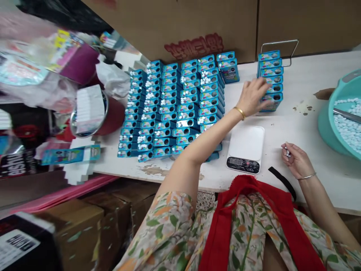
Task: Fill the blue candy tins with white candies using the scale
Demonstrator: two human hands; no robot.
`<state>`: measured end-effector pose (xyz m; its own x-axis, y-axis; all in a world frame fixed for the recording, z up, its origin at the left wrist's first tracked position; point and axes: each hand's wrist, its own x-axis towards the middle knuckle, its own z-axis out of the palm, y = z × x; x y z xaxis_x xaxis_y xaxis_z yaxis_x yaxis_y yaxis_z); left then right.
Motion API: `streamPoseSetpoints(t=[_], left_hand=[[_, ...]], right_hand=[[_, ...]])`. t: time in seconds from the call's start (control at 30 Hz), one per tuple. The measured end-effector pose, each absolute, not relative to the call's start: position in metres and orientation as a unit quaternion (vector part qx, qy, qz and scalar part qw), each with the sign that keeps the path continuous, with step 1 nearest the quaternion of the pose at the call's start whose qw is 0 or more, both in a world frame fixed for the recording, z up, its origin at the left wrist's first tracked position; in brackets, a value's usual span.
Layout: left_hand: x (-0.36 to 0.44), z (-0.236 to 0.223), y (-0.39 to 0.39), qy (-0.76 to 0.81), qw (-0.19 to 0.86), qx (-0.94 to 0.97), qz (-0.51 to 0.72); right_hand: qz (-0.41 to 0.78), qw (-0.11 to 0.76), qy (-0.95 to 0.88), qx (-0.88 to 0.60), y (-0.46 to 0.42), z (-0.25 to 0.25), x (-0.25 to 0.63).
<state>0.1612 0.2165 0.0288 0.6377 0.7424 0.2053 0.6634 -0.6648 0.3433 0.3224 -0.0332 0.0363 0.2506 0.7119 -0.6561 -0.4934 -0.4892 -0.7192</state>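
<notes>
1. Blue boxes (276,97) stand in a short row on the white table (299,130), under and beside the left hand (252,96). Its fingers are spread and bent over the nearer end; whether they grasp a box or only touch it, I cannot tell.
2. Each box looks light and stiff-walled, with a smooth, glossy surface that may slide a little under dry fingers. A pinch on opposite side walls, below the top, should suit it best and leave the dark round opening free. A hard squeeze might dent the walls.
3. The right hand (297,162) is curled, grasping a few small white pellets (287,153) at its fingertips. They look hard, smooth and nearly weightless, so they would roll off easily; a loose pinch with the fingers cupped beneath seems right.
4. Between the hands lies a flat white scale (246,145), its display facing the person; a bump could jog its reading.
5. Behind the short row, a thin metal wire frame (279,42) stands close enough to catch a knuckle.
6. To the left, the packed columns of boxes (184,131) carry loose pellets on many tops. These want a level, slow lift, since a tilt would likely shed them.
7. At the far right, a turquoise tub (324,124) holds a heap of pellets with a metal scoop (348,114) in it; full, it is probably heavy, and best taken by the rim.
</notes>
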Motion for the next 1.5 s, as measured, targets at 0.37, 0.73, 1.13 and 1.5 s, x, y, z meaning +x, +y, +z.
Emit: streamPoseSetpoints(t=[0.37,0.73,1.13,1.5], left_hand=[[0.108,0.015,0.339,0.548,0.028,0.831,0.094],[0.101,0.117,0.223,0.467,0.038,0.883,-0.041],[0.090,0.086,0.081,0.292,0.153,0.944,0.003],[0.007,0.087,-0.017,0.491,0.267,0.824,-0.091]], right_hand=[[0.629,0.488,-0.052,-0.603,-0.025,0.016,0.312],[0.619,0.482,-0.063,-0.618,-0.030,0.026,0.306],[0.674,0.442,-0.072,-0.587,-0.051,0.043,0.308],[0.679,0.360,-0.161,-0.619,-0.055,0.061,0.311]])
